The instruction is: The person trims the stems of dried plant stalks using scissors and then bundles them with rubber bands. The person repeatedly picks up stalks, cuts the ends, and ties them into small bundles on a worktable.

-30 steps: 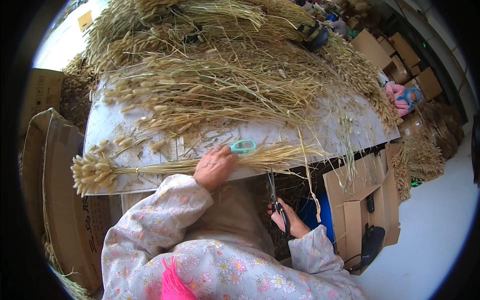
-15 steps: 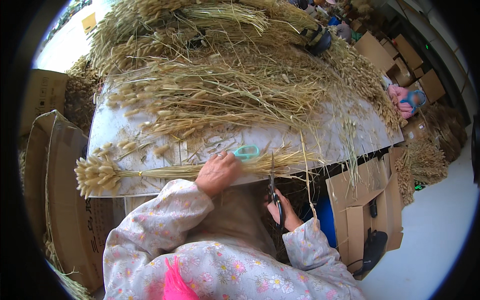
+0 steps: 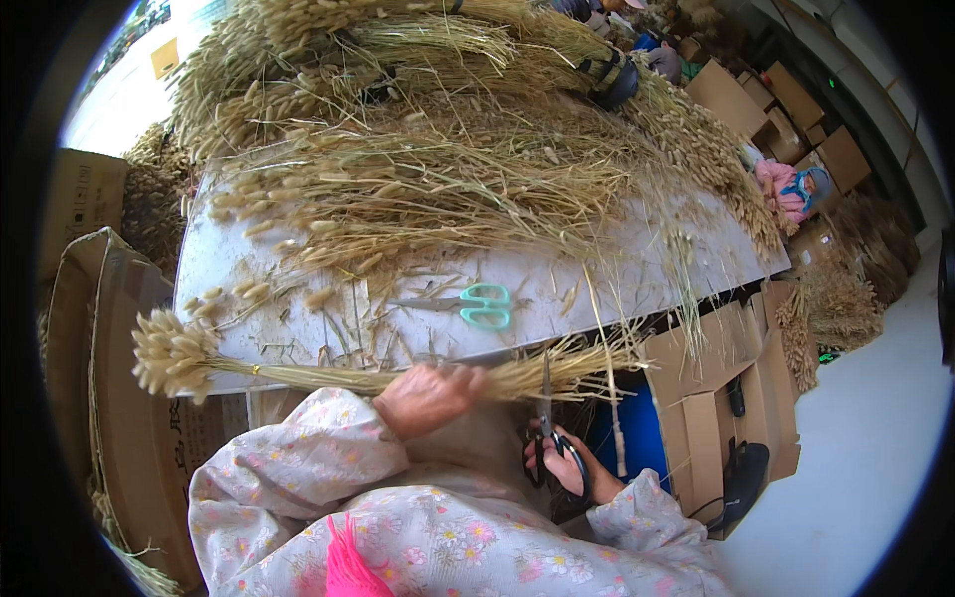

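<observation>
My left hand (image 3: 430, 400), blurred a little, is closed around the stems of a bundle of dried bunny-tail grass (image 3: 318, 376) along the table's near edge. Its fluffy heads point left, with a yellow tie just behind them; the uneven stem ends reach out to the right. Black-handled scissors (image 3: 546, 393) are gripped in my right hand (image 3: 580, 466), blades upright at the loose stems right of my left hand. Whether the blades touch the stems I cannot tell. Teal-handled scissors (image 3: 485, 306) lie on the table beyond the bundle.
Loose grass stalks (image 3: 428, 199) cover the table (image 3: 542, 289), with thicker heaps at the back. Cardboard boxes stand at the left (image 3: 134, 358) and at the right (image 3: 726, 408), beside a blue container (image 3: 642, 428). A person in pink (image 3: 786, 189) is at the far right.
My left hand has drawn the bundle toward me, off the table top to its near edge, uncovering the teal scissors. My right hand with the black scissors has shifted slightly nearer and to the right.
</observation>
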